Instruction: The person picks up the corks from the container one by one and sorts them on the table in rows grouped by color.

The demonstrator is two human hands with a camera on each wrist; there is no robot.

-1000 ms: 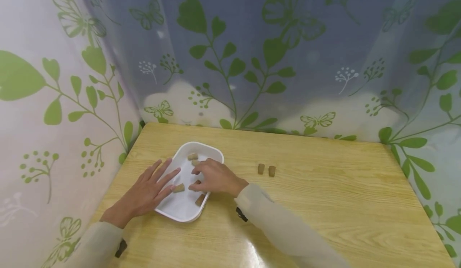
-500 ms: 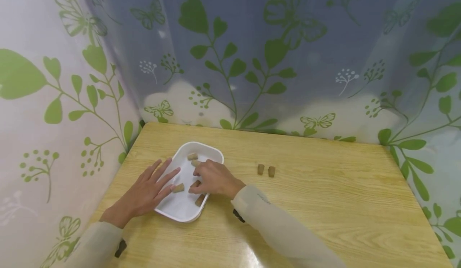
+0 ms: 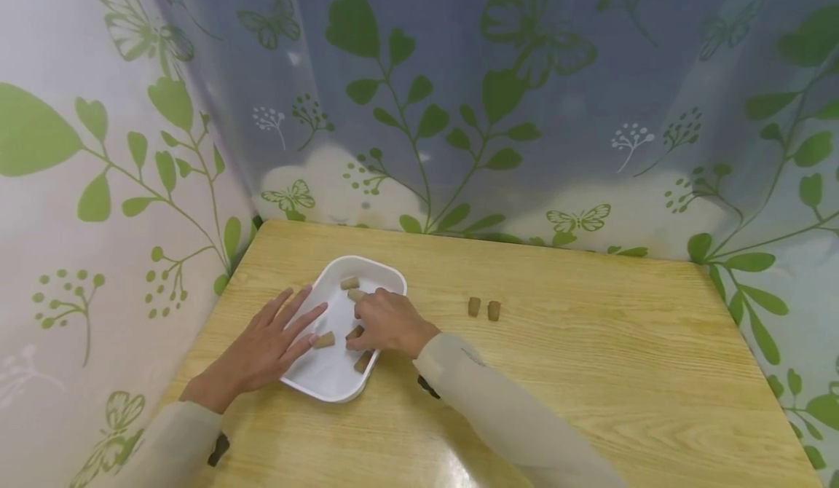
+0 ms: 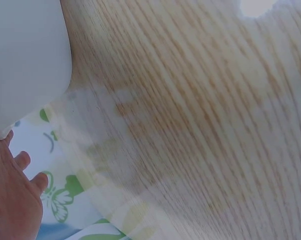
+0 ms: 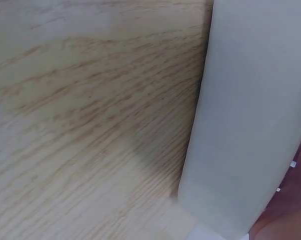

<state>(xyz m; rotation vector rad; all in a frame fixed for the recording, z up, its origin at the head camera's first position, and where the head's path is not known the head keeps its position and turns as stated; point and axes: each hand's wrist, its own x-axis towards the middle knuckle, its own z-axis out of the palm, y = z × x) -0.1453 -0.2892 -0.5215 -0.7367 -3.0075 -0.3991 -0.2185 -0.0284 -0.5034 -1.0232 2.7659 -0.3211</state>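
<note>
Cork stopper (image 3: 355, 333) — likely light, firm, best gripped by its sides — sits pinched in the right hand (image 3: 393, 322), left hand (image 3: 262, 351) splayed wide.

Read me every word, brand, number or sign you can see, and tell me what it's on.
No readable text.
Right sleeve: a faint mark near the cuff, too small and blurred to read.
White tray, brown pieces: no lettering visible.
Backdrop: plant and butterfly prints, no words.
</note>
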